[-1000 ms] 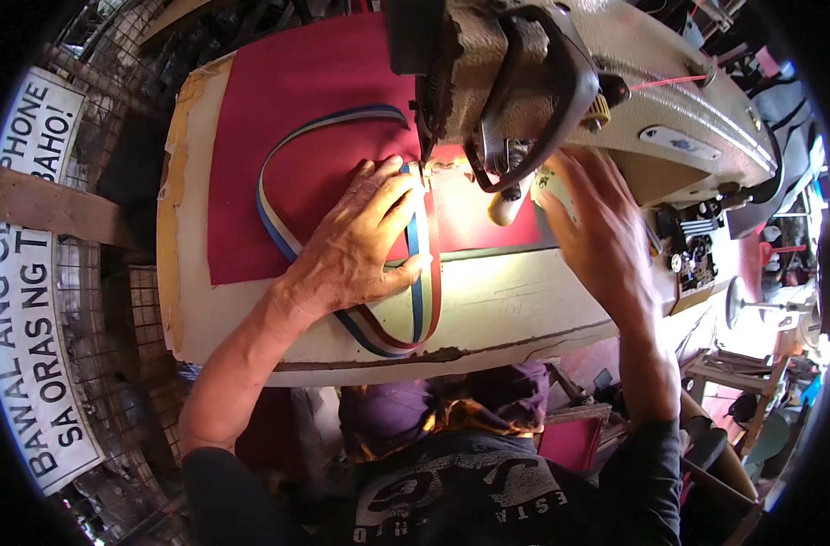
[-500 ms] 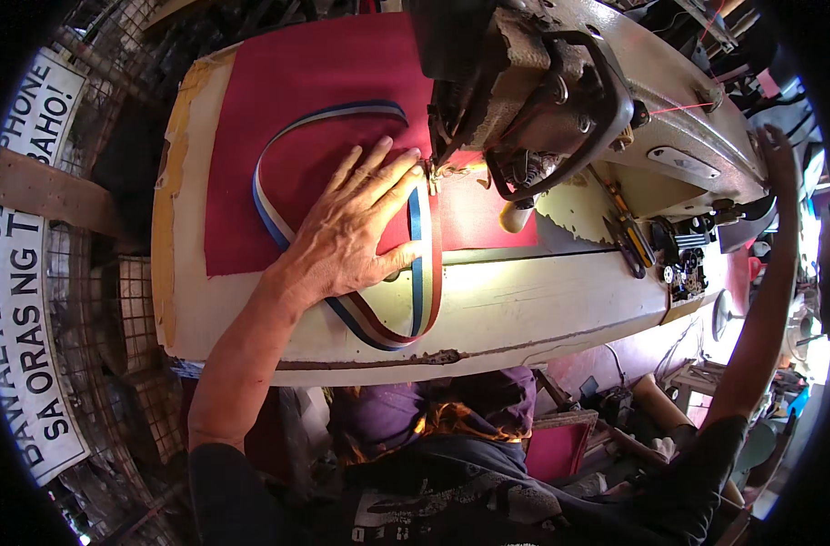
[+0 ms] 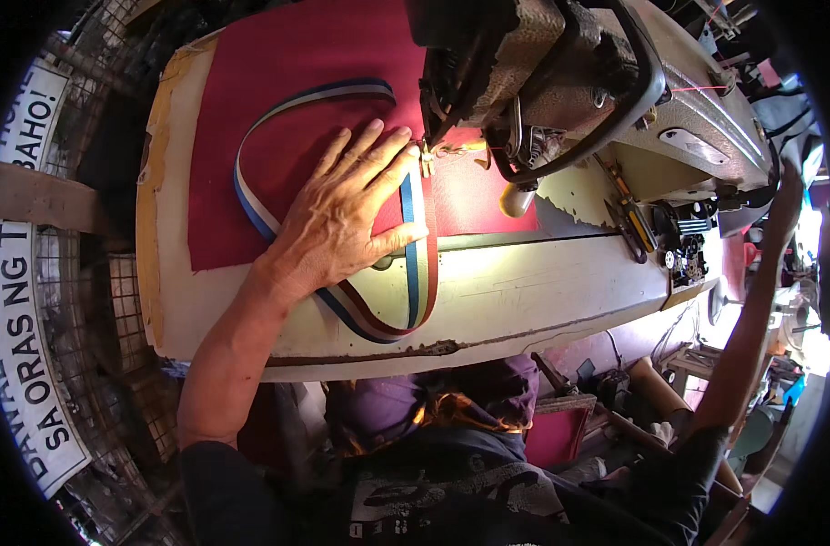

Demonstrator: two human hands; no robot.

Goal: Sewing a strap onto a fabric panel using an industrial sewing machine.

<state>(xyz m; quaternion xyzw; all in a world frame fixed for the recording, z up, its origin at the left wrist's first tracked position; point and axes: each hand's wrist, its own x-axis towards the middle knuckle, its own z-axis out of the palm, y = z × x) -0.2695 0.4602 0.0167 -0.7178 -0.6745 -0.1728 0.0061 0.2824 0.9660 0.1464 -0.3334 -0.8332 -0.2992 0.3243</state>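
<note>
My left hand (image 3: 337, 214) lies flat with its fingers spread on a dark red sheet of material (image 3: 292, 55). Beneath its thumb and fingers runs a blue, white and red striped ribbon (image 3: 413, 291), which loops out to both sides of the hand. One end of the ribbon reaches the presser foot (image 3: 426, 162) of a sewing machine (image 3: 542, 82), close by my index fingertip. Far to the right, my right hand (image 3: 786, 196) is at the dark handwheel (image 3: 759, 198) on the machine's end; its fingers are too blurred and hidden to read.
Scissors and a yellow-handled tool (image 3: 635, 218) lie on the machine bed at right, beside a bobbin winder (image 3: 688, 250). The worn pale tabletop (image 3: 542, 287) has a chipped front edge. Wire mesh with white signs (image 3: 33, 346) stands at left.
The whole view has shifted slightly. My right hand has come down and toward me at the handwheel. My left hand stays flat on the ribbon and red sheet.
</note>
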